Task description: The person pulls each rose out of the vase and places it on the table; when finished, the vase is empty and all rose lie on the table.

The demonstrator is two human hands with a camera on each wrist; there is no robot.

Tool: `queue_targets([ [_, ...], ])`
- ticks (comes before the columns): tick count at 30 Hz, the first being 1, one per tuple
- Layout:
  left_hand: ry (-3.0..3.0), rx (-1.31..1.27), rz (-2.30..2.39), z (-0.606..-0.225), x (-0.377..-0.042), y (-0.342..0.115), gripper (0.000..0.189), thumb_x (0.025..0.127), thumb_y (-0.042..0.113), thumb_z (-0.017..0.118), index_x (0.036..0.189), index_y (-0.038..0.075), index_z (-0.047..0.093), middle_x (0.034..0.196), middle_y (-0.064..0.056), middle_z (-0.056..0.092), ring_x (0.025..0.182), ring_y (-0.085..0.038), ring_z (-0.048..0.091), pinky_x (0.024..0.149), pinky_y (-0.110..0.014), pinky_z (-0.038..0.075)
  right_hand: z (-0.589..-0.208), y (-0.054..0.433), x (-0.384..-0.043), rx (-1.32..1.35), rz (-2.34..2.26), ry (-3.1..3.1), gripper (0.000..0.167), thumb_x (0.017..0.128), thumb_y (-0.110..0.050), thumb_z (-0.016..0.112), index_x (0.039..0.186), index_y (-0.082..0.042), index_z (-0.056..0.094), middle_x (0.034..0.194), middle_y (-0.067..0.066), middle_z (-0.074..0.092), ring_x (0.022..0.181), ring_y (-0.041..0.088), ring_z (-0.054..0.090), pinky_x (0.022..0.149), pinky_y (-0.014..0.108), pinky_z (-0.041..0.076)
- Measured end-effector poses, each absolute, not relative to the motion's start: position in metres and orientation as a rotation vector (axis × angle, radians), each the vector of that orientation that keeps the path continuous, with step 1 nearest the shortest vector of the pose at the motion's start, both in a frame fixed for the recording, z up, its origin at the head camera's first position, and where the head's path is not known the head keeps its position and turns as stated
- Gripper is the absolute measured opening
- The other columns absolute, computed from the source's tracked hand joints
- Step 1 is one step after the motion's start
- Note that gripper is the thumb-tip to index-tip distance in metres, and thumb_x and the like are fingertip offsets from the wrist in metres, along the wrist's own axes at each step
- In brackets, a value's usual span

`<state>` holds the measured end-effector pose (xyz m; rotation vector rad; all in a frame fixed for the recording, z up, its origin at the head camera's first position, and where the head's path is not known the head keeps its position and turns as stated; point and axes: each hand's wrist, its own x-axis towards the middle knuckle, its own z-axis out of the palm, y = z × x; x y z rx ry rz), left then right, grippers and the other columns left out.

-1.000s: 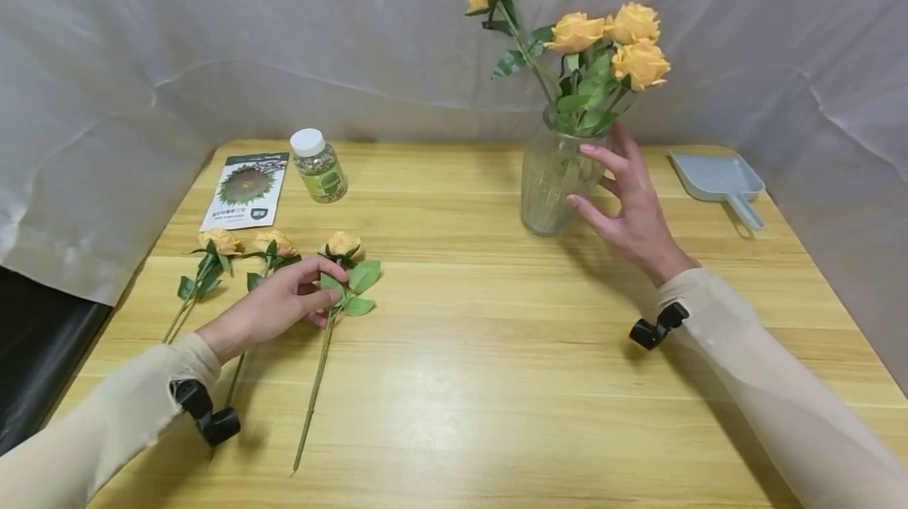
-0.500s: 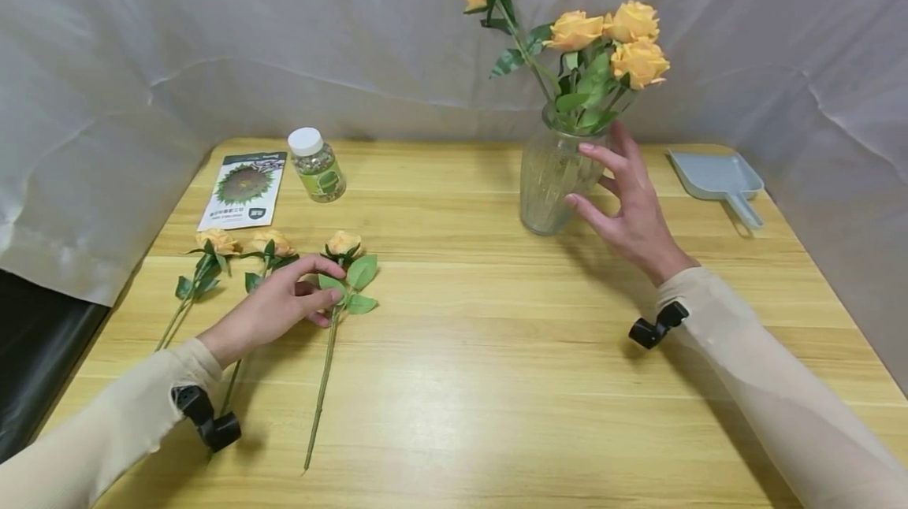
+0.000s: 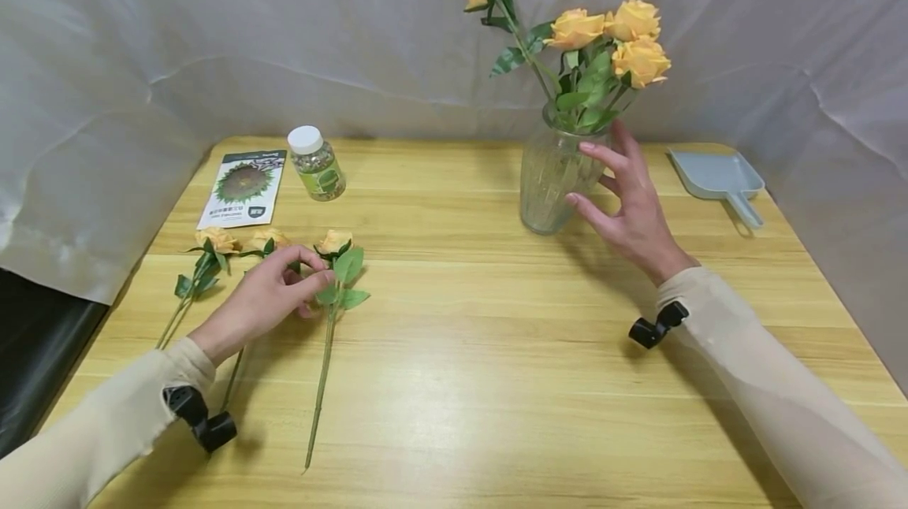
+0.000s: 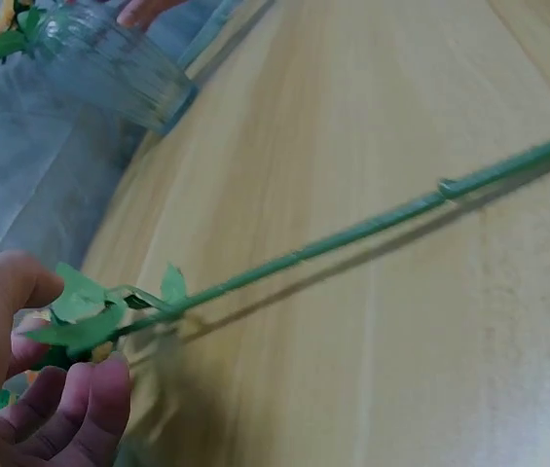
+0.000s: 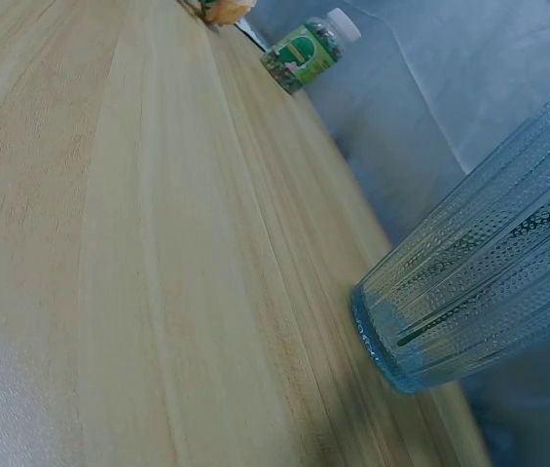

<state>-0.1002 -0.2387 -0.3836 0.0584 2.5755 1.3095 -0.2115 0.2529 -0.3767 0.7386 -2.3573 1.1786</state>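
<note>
My left hand (image 3: 264, 298) pinches a yellow-orange artificial rose (image 3: 325, 367) near its leaves, just under the bloom. Its long green stem (image 4: 333, 243) points toward the front of the table, with a shadow beside it in the left wrist view. At the right, my right hand (image 3: 633, 209) holds the side of a ribbed clear glass vase (image 3: 549, 194), thumb in front and fingers around the far side. Several yellow roses (image 3: 576, 30) stand in the vase, one leaning out to the left. Two more roses, one with its bloom (image 3: 216, 239) at the far left, lie beside and partly behind my left hand.
A sunflower seed packet (image 3: 243, 187) lies at the back left, next to a white-capped jar (image 3: 318, 170) with a green label. A grey-blue dustpan (image 3: 720, 176) lies at the back right. Grey cloth (image 3: 369, 36) hangs behind the wooden table (image 3: 482, 383).
My left hand has shifted slightly up and left with the rose, whose bloom and leaves moved with it while its stem end swung right. The right hand and vase stay in place.
</note>
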Motion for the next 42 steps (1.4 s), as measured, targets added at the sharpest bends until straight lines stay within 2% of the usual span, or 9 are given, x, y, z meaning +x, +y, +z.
queue_targets([
  [4,2.566,0.070,1.306,-0.376,-0.103,-0.238,0.033,0.111,0.036,0.066,0.129,0.009,0.061,0.122,-0.016,0.067,0.081,-0.026,0.073,0.082,-0.037,0.062,-0.376,0.253,-0.211,0.737,1.164,-2.361,0.071,0.095,-0.001,0.082,0.157,-0.014,0.050,0.183,0.007,0.014,0.163,0.034,0.034,0.118,0.058,0.053],
  [7,2.591,0.106,1.277,-0.370,-0.107,-0.236,0.032,0.112,0.038,0.064,0.130,0.011,0.063,0.116,-0.015,0.070,0.082,-0.027,0.072,0.076,-0.035,0.059,-0.377,0.253,-0.211,0.738,1.155,-2.360,0.070,0.095,-0.001,0.082,0.156,-0.013,0.050,0.183,0.007,0.015,0.163,0.034,0.034,0.119,0.053,0.054],
  [12,2.639,0.141,1.282,-0.358,-0.115,-0.229,0.031,0.112,0.039,0.064,0.129,0.013,0.065,0.102,-0.012,0.069,0.081,-0.028,0.069,0.066,-0.035,0.054,-0.377,0.253,-0.211,0.745,1.169,-2.355,0.070,0.095,0.002,0.081,0.156,-0.013,0.050,0.183,0.009,0.015,0.163,0.035,0.033,0.115,0.067,0.052],
  [17,2.671,0.140,1.300,-0.345,-0.127,-0.221,0.032,0.112,0.042,0.062,0.130,0.015,0.064,0.097,-0.011,0.069,0.083,-0.028,0.069,0.076,-0.038,0.057,-0.377,0.252,-0.211,0.744,1.174,-2.350,0.071,0.095,0.002,0.081,0.156,-0.013,0.050,0.183,0.008,0.015,0.164,0.034,0.032,0.114,0.069,0.052],
  [21,2.685,0.161,1.318,-0.333,-0.138,-0.212,0.035,0.112,0.044,0.061,0.132,0.016,0.063,0.103,-0.010,0.069,0.088,-0.028,0.070,0.082,-0.040,0.059,-0.377,0.253,-0.211,0.740,1.162,-2.354,0.071,0.095,0.001,0.082,0.156,-0.014,0.050,0.183,0.007,0.015,0.164,0.033,0.032,0.117,0.059,0.054],
  [26,2.711,0.206,1.400,-0.314,-0.154,-0.190,0.031,0.110,0.044,0.065,0.128,0.019,0.067,0.103,-0.007,0.069,0.089,-0.026,0.070,0.074,-0.039,0.059,-0.377,0.252,-0.211,0.734,1.155,-2.350,0.070,0.095,0.001,0.082,0.156,-0.014,0.051,0.182,0.006,0.017,0.165,0.031,0.030,0.119,0.037,0.054],
  [29,2.728,0.258,1.437,-0.303,-0.164,-0.173,0.028,0.109,0.043,0.067,0.125,0.020,0.068,0.109,-0.006,0.070,0.089,-0.027,0.071,0.074,-0.039,0.057,-0.377,0.252,-0.210,0.736,1.158,-2.345,0.070,0.095,0.000,0.082,0.156,-0.013,0.051,0.182,0.006,0.017,0.165,0.030,0.030,0.119,0.029,0.052],
  [35,2.710,0.349,1.507,-0.292,-0.187,-0.138,0.022,0.108,0.038,0.070,0.122,0.021,0.068,0.114,-0.004,0.071,0.089,-0.027,0.071,0.079,-0.039,0.057,-0.378,0.253,-0.211,0.741,1.175,-2.340,0.071,0.095,0.003,0.082,0.156,-0.013,0.050,0.183,0.007,0.016,0.165,0.032,0.030,0.118,0.024,0.050],
  [42,2.663,0.459,1.609,-0.290,-0.203,-0.102,0.018,0.107,0.031,0.072,0.120,0.020,0.068,0.118,0.000,0.073,0.090,-0.025,0.071,0.078,-0.037,0.059,-0.378,0.253,-0.211,0.744,1.175,-2.343,0.071,0.095,0.002,0.081,0.156,-0.013,0.050,0.183,0.008,0.015,0.164,0.034,0.032,0.118,0.021,0.049],
])
